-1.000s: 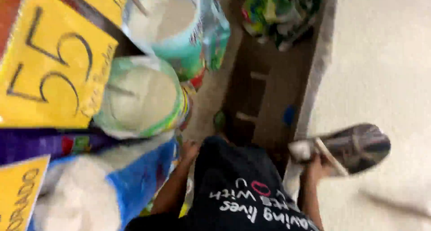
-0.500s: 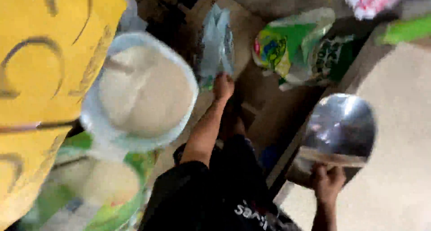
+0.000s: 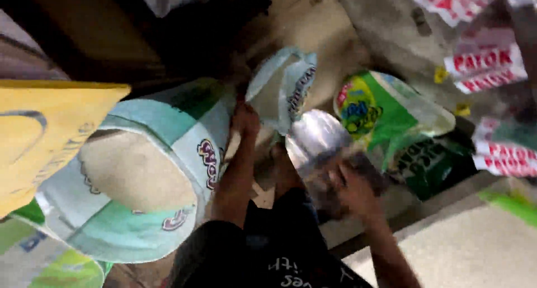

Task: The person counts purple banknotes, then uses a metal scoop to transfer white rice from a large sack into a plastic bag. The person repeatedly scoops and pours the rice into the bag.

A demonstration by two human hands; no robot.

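My left hand (image 3: 246,119) reaches up and grips the lower edge of a pale blue and white sack (image 3: 284,83) that stands in the middle. My right hand (image 3: 351,188) is closed on a shiny metal scoop (image 3: 316,141). The scoop's bowl is just below and to the right of that sack's mouth. Motion blur smears the scoop and my right hand. My dark shirt (image 3: 263,254) fills the bottom middle.
A large open sack of white grain (image 3: 137,173) stands at the left, with a yellow price card (image 3: 39,137) beside it. A green sack (image 3: 391,117) lies at the right, and red and white packets (image 3: 484,64) sit above it. Pale loose grain (image 3: 464,243) fills the lower right.
My right hand has swung the metal scoop from the right side in toward the pale sack. My left hand has stayed on the sack. The view has shifted upward.
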